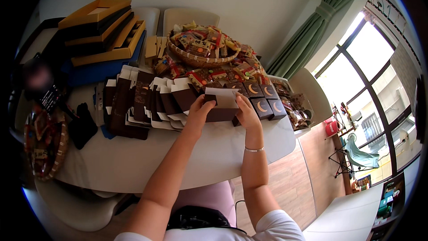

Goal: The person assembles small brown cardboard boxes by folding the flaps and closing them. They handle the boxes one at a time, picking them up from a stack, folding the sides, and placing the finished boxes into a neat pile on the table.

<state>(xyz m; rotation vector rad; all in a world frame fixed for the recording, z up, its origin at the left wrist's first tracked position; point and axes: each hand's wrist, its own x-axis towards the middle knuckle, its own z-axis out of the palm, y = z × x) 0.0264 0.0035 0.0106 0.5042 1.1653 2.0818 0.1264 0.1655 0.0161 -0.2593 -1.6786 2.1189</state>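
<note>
Between my two hands is a dark brown cardboard box point(221, 114) with its pale inside and a raised flap showing. My left hand point(199, 112) grips its left side, thumb at the upper edge. On the opposite side my right hand point(244, 111) holds it, thumb near the flap. Just right of the box stand several small dark boxes with an orange crescent point(261, 108) on their tops. To the left, many flattened brown and white cartons point(143, 93) lie in an overlapping row on the white table point(156, 160).
A wicker basket point(200, 61) heaped with wrapped snacks stands behind, loose packets around it. Yellow and black box trays point(102, 27) are stacked at back left. Another snack basket point(60, 151) and a black cloth item point(84, 127) are at left. A tray of packets point(296, 114) sits right.
</note>
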